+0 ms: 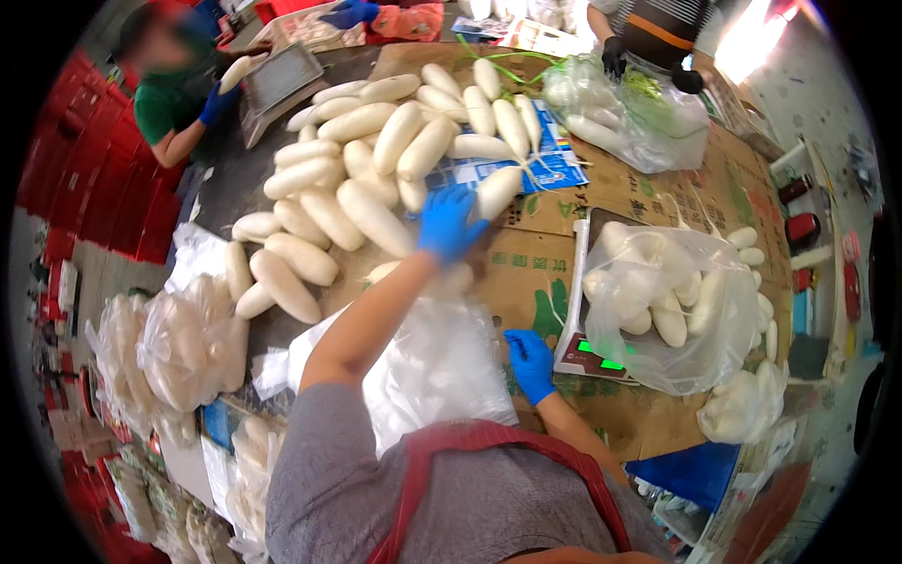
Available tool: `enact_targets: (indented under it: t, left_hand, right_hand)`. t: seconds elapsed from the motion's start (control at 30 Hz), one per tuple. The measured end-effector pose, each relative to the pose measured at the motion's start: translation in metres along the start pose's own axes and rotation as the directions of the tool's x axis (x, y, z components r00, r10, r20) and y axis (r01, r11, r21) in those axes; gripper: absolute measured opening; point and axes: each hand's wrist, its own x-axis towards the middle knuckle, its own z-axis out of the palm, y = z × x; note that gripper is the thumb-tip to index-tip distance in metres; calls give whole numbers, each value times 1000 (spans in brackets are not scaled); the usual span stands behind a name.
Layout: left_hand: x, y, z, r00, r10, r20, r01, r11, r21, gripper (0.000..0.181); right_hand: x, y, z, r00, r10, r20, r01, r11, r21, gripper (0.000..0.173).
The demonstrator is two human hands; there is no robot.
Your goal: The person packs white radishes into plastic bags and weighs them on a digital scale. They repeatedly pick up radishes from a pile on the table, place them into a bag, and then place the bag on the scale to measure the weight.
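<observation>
My left hand, in a blue glove, reaches across to the pile of white radishes. Its fingers lie beside a short white radish; whether they grip it I cannot tell. Below that arm lie clear plastic bags. My right hand, also blue-gloved, is low over the cardboard with its fingers curled and nothing visible in it. Just right of it stands a digital scale with lit green displays. An open clear plastic bag of white radishes rests on the scale.
Filled radish bags sit at the left edge. A co-worker at upper left holds a radish by another scale. A second co-worker's black-gloved hand touches a plastic bag at upper right. Small radishes lie beyond the near scale.
</observation>
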Motion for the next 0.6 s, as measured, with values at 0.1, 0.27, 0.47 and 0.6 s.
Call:
enact_targets:
  t: [0.1, 0.27, 0.47, 0.6]
  left_hand:
    - [-9, 3, -113, 957, -77, -278, 135, 971, 197, 53]
    - [-54, -219, -182, 703, -626, -337, 711, 629, 315, 81]
    - [-35, -306, -172, 764, -644, 24, 590, 714, 376, 83]
    - [20, -230, -231, 672, -682, 288, 434, 678, 593, 79]
  right_hand:
    - [0, -5, -1, 998, -41, -43, 39, 999, -32, 16]
    - [6, -10, 1, 995, -103, -10, 102, 992, -71, 16]
    - [7, -11, 1, 988, -153, 3, 151, 973, -173, 16]
    - [-1, -13, 2, 990, -141, -27, 131, 965, -227, 16]
